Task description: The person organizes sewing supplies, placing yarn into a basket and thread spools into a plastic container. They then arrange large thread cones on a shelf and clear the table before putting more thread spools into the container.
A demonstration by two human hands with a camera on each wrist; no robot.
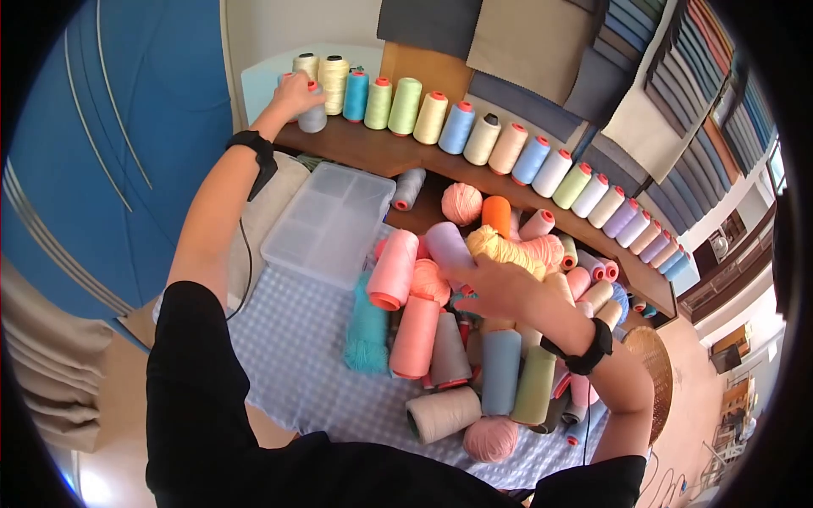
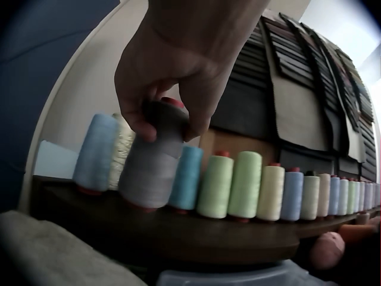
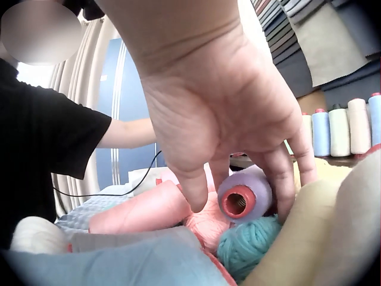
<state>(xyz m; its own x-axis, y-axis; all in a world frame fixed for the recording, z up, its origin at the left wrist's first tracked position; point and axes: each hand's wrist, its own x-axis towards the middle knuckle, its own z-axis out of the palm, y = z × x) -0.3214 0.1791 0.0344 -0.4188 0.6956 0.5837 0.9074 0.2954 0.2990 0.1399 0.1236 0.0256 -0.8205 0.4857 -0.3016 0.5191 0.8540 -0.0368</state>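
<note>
In the head view, we had a row of thread cones (image 1: 457, 127) standing along a shelf (image 1: 364, 146) from the upper left of the frame to the right side. The front cone (image 1: 313, 118) was before the row's left end. Fabric swatches (image 1: 518, 42) hung behind the row, at upper right. Before the shelf, we had a compartment box (image 1: 326, 222) left of centre and, right of it, a heap of cones and yarn (image 1: 415, 337) on the tablecloth (image 1: 279, 339). One yarn ball (image 1: 491, 438) lay at bottom centre, before the heap.
</note>
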